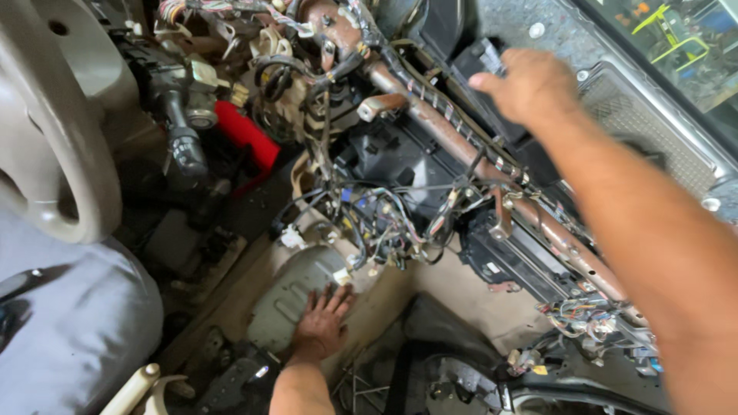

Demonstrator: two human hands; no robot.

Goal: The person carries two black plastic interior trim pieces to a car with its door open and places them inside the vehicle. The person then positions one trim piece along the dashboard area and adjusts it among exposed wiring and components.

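Now my left hand [321, 323] lies flat, fingers spread, on the grey ribbed metal floor hump [288, 296]; my right hand [530, 83] grips the black plastic box [480, 65] beyond the rusty brown steel crossbar [469, 150].

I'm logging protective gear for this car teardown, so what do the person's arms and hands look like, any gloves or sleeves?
Both hands are bare, with no gloves. The left hand and its forearm show no sleeve, watch or ring. The right hand and the long stretch of forearm behind it are likewise uncovered, with no sleeve, band or jewellery visible. Nothing is worn on either arm in view.
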